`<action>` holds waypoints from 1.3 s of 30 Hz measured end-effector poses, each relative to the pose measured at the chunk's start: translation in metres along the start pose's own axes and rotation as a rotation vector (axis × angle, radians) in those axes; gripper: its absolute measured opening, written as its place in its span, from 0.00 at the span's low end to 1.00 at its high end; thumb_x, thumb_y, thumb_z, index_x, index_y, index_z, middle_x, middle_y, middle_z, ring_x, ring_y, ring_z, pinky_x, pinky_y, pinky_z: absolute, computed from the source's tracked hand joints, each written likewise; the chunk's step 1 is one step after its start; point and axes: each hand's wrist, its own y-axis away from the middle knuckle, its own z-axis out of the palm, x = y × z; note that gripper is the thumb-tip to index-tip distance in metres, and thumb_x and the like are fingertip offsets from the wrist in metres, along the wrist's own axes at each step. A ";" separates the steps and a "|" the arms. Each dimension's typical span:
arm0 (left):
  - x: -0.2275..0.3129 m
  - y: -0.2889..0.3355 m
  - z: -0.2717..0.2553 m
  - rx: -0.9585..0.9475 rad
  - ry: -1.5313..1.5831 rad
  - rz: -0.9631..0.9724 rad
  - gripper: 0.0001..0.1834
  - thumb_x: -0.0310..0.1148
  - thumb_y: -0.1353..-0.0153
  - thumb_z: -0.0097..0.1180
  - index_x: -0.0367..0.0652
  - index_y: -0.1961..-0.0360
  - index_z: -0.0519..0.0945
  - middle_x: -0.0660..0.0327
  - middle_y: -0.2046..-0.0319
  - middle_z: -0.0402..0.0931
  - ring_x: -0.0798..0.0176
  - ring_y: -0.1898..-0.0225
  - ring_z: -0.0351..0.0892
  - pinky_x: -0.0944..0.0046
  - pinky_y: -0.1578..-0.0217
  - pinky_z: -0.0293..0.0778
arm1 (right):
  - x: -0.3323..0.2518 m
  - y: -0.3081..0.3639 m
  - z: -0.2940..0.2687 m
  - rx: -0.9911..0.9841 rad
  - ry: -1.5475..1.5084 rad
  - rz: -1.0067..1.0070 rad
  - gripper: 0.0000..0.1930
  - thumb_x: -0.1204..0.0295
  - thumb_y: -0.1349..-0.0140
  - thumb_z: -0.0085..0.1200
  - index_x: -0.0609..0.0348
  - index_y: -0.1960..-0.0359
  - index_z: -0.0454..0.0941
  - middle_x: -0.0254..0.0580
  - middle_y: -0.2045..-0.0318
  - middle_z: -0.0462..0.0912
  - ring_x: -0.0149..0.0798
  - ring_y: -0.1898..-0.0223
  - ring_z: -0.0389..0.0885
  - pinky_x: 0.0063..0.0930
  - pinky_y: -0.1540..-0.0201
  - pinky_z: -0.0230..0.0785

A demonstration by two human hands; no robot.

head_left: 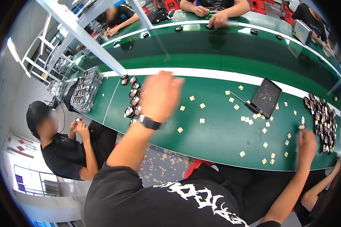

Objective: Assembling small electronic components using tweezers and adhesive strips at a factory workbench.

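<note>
My left hand (161,94), blurred, with a black watch on its wrist, reaches out over the green table (216,140). It hovers just right of a row of small dark cases with pink insides (132,100). Its back faces me, and its fingers are hidden. My right hand (307,143) is low at the right, with its fingers pinched on a small pale piece (302,122). Right beside it lies a heap of the same dark and pink cases (325,121). Small beige squares (201,121) lie scattered between my hands.
A black mesh tray (268,97) with a thin tool beside it lies at the far right-centre. Stacks of clear trays (85,89) stand at the table's left end. A seated person in black (62,151) at the left holds a small case. Other people work across the green belt (216,49).
</note>
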 end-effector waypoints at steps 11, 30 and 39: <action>0.159 0.015 0.107 -1.380 1.707 -0.066 0.28 0.40 0.26 0.53 0.39 0.30 0.66 0.60 0.53 0.79 0.72 0.62 0.82 0.74 0.69 0.76 | -0.174 0.016 -0.022 0.094 -0.137 -0.455 0.13 0.76 0.49 0.64 0.64 0.60 0.81 0.36 0.74 0.75 0.36 0.77 0.75 0.30 0.79 0.67; 0.152 0.020 0.111 -1.024 1.737 -0.360 0.21 0.22 0.29 0.51 0.37 0.36 0.66 0.49 0.60 0.81 0.66 0.69 0.84 0.71 0.72 0.77 | -0.186 -0.009 -0.014 -0.034 -0.258 0.138 0.15 0.74 0.45 0.67 0.59 0.55 0.81 0.41 0.66 0.82 0.45 0.67 0.79 0.37 0.66 0.73; 0.151 0.027 0.110 -0.847 1.562 -0.233 0.20 0.21 0.33 0.55 0.38 0.40 0.74 0.62 0.60 0.78 0.75 0.68 0.76 0.74 0.69 0.74 | -0.188 -0.009 -0.012 -0.217 -0.056 0.239 0.20 0.54 0.43 0.68 0.54 0.79 0.76 0.38 0.81 0.74 0.43 0.80 0.77 0.35 0.78 0.68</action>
